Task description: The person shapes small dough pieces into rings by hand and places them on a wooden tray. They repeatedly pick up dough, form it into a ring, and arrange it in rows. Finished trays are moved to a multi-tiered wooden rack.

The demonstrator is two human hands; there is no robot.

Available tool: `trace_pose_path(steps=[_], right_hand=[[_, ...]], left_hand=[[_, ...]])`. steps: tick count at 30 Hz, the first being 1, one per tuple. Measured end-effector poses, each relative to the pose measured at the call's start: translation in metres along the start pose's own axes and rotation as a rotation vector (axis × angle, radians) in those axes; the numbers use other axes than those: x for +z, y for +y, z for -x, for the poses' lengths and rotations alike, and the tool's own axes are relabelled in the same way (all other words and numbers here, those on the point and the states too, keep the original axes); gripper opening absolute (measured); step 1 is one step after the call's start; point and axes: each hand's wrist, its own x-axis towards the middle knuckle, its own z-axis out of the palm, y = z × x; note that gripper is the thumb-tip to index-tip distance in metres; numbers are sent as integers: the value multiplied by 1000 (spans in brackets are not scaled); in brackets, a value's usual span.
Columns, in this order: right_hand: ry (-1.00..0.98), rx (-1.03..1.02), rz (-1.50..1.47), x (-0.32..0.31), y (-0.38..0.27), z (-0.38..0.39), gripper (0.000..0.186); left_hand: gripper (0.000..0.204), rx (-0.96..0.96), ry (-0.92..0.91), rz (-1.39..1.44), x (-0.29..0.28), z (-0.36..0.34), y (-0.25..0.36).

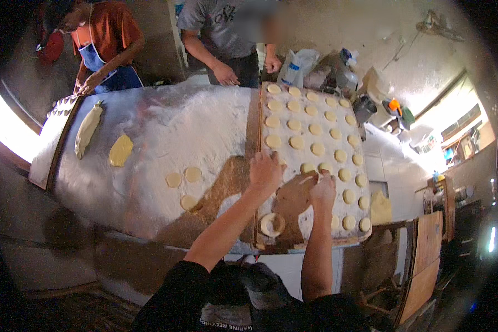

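Flat, pale dough rounds [317,149] lie in rows on a floured tray [271,191]. My left hand [266,170] is over the tray's left side, its fingers curled on a dough round that shows only partly beside them. To its right, my right hand [322,191] has its fingers drawn together at the near edge of another dough round [325,166]; the fingertips partly hide the contact. A pale ring-shaped thing [272,224] sits in the tray's near left corner. Left of the tray, three dough rounds [192,175] rest on the floured table [144,205].
Farther left on the table are a yellow dough piece [120,150] and a long dough roll [88,130]. Another tray [52,141] with small pieces stands at the left end. Two people [108,39] stand across the table. Bags and containers [364,108] are beyond the tray.
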Motion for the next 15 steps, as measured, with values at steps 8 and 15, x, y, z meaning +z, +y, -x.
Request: trace_pose_path(steps=[8,15], right_hand=[[-245,-65,-131,18,-61,-30,30],[-562,-325,-376,138,-219,20,36]], left_hand=[[39,82,-80,723,-35,45,-76],[36,-51,-15,121,-61,108,-182]])
